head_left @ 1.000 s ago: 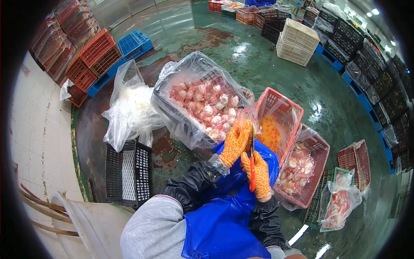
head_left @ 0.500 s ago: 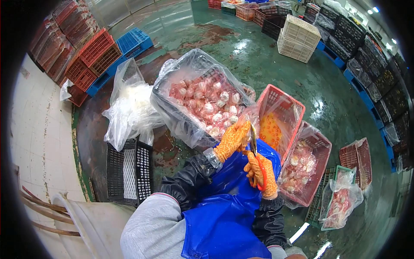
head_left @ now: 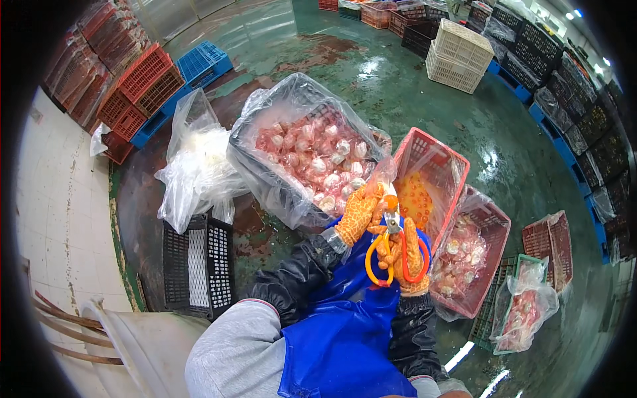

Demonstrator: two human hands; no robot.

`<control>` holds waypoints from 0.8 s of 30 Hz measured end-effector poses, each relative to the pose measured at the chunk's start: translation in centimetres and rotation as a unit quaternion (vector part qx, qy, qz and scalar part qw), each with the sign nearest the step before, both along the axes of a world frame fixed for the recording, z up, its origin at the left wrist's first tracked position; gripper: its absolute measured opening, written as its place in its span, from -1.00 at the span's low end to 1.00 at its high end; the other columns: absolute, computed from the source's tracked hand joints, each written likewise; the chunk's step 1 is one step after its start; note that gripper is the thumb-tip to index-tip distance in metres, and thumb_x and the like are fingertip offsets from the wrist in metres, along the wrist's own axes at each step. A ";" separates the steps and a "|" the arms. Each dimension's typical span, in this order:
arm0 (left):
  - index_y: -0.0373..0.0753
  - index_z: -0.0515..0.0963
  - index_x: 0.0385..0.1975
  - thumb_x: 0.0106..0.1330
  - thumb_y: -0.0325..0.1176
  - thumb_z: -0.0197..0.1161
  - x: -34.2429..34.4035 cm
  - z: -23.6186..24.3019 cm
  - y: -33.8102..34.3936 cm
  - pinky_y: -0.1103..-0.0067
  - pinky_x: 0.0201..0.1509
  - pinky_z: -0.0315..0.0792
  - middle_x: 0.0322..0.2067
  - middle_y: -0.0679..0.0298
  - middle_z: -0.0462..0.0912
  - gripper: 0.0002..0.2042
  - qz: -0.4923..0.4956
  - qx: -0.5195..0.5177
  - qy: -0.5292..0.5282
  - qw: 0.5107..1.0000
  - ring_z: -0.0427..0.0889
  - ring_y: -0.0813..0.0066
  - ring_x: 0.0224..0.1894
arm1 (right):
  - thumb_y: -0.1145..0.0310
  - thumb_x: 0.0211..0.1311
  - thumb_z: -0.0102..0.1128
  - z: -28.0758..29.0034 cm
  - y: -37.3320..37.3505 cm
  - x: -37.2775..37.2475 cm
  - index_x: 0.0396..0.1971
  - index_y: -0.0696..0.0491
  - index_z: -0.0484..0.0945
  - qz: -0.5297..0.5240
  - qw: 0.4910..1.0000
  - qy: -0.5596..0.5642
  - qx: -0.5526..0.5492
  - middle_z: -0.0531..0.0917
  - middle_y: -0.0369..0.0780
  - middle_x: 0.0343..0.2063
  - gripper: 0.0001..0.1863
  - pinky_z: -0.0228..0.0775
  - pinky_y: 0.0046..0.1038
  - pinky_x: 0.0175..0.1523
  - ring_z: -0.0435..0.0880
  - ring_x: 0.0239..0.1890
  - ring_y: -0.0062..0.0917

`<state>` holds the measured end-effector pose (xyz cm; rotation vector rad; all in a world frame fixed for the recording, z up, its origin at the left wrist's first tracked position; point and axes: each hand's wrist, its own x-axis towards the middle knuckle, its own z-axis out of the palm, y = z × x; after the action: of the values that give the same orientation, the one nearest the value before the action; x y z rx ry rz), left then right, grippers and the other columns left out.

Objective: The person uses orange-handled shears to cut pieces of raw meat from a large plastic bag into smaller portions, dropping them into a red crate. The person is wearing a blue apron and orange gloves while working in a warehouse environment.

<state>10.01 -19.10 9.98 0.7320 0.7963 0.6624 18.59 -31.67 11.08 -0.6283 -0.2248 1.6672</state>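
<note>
My left hand (head_left: pixel 360 213), in an orange patterned glove, is closed on a translucent pinkish film bag (head_left: pixel 384 171) that sticks up above the fingers. In my gloved right hand (head_left: pixel 410 257) are scissors (head_left: pixel 393 223) with one red and one yellow-orange handle loop. Their handles are spread, and the blades point up toward the left hand. A round orange, yolk-like ball (head_left: pixel 391 201) shows at the blades, between the hands. Beyond the left hand, a plastic-lined dark crate (head_left: pixel 240 147) holds many pinkish wrapped balls (head_left: pixel 317 164). Past the right hand, a red crate (head_left: pixel 458 174) holds orange balls (head_left: pixel 416 196) in yellowish liquid.
A second red crate (head_left: pixel 492 264) with film-wrapped pieces stands right. White plastic sheeting (head_left: pixel 202 162) and a black crate (head_left: pixel 174 259) are at left. A green crate (head_left: pixel 499 317) sits lower right. Stacked crates (head_left: pixel 458 56) stand farther back; a blue apron (head_left: pixel 345 348) covers my lap.
My right hand has turned the scissors, so both handle loops now show and spread apart. The orange ball has come into sight at the blades. The left hand stays closed on the film bag.
</note>
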 end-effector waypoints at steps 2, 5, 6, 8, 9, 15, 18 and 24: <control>-0.15 0.46 -0.28 0.22 -0.25 0.14 0.5 -2.2 1.1 0.65 -0.76 0.41 -0.65 0.42 0.45 -0.83 -0.019 0.010 -0.015 1.000 0.39 0.69 -0.73 | -0.22 0.21 -0.29 -0.8 0.8 0.5 -0.12 0.26 0.40 -0.003 1.000 0.021 -0.009 0.49 -0.19 -0.59 -0.26 0.35 -0.58 -0.60 0.41 -0.68 -0.56; -0.19 0.42 -0.19 0.22 -0.23 0.16 1.5 -2.5 1.7 0.58 -0.67 0.45 -0.38 0.23 0.56 -0.76 -0.025 0.053 0.084 0.995 0.54 0.52 -0.50 | -0.17 0.24 -0.27 -1.6 2.0 1.6 -0.16 0.27 0.39 0.000 1.000 0.003 -0.018 0.51 -0.15 -0.54 -0.31 0.39 -0.55 -0.66 0.46 -0.65 -0.52; -0.18 0.40 -0.17 0.21 -0.24 0.17 1.6 -2.5 1.8 0.57 -0.66 0.45 -0.39 0.23 0.56 -0.74 -0.025 0.065 0.087 0.994 0.54 0.52 -0.50 | -0.18 0.23 -0.25 -1.6 2.3 1.7 -0.18 0.25 0.41 0.000 0.999 0.000 -0.035 0.51 -0.16 -0.56 -0.32 0.37 -0.57 -0.66 0.44 -0.67 -0.54; -0.17 0.37 -0.14 0.19 -0.24 0.19 1.8 -2.6 2.0 0.56 -0.65 0.45 -0.40 0.24 0.56 -0.70 -0.023 0.088 0.092 0.992 0.54 0.51 -0.50 | -0.19 0.21 -0.22 -1.6 3.0 2.0 -0.21 0.22 0.45 0.002 0.998 -0.009 -0.068 0.50 -0.18 -0.61 -0.33 0.32 -0.60 -0.65 0.41 -0.72 -0.58; -0.16 0.35 -0.11 0.16 -0.25 0.22 1.9 -2.7 2.0 0.55 -0.65 0.44 -0.38 0.25 0.56 -0.66 -0.018 0.091 0.069 0.993 0.54 0.49 -0.50 | -0.18 0.21 -0.20 -1.9 3.2 2.1 -0.22 0.20 0.45 -0.008 0.997 -0.033 -0.073 0.51 -0.18 -0.61 -0.35 0.33 -0.60 -0.65 0.41 -0.73 -0.58; -0.25 0.34 -0.14 0.08 -0.12 0.27 2.7 -5.3 3.2 0.50 -0.58 0.50 -0.34 0.21 0.52 -0.55 -0.082 0.134 0.149 0.976 0.55 0.42 -0.39 | -0.12 0.20 -0.11 -2.1 3.3 2.5 -0.26 0.15 0.44 -0.001 0.976 -0.200 -0.083 0.55 -0.16 -0.61 -0.45 0.39 -0.59 -0.60 0.46 -0.72 -0.58; -0.29 0.34 -0.16 0.06 -0.08 0.27 3.0 -5.9 3.5 0.51 -0.54 0.50 -0.35 0.18 0.53 -0.53 -0.065 0.170 0.155 0.971 0.56 0.42 -0.38 | -0.09 0.20 -0.07 -1.0 3.2 2.1 -0.28 0.12 0.44 -0.004 0.956 -0.276 -0.100 0.57 -0.16 -0.60 -0.50 0.41 -0.59 -0.58 0.48 -0.71 -0.59; -0.34 0.33 -0.08 0.06 -0.03 0.26 1.7 -6.0 3.6 0.45 -0.20 0.43 -0.31 0.02 0.52 -0.44 0.023 0.315 0.209 0.926 0.53 0.22 -0.29 | 0.15 0.26 -0.08 -4.0 0.6 4.2 -0.03 0.24 0.33 -0.147 0.975 -0.099 0.136 0.54 -0.08 -0.38 -0.53 0.46 -0.50 -0.36 0.55 -0.43 -0.46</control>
<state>11.72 -15.47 4.00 1.4801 1.0006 0.8289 22.84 -31.02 7.05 -0.5885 -0.4723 1.2630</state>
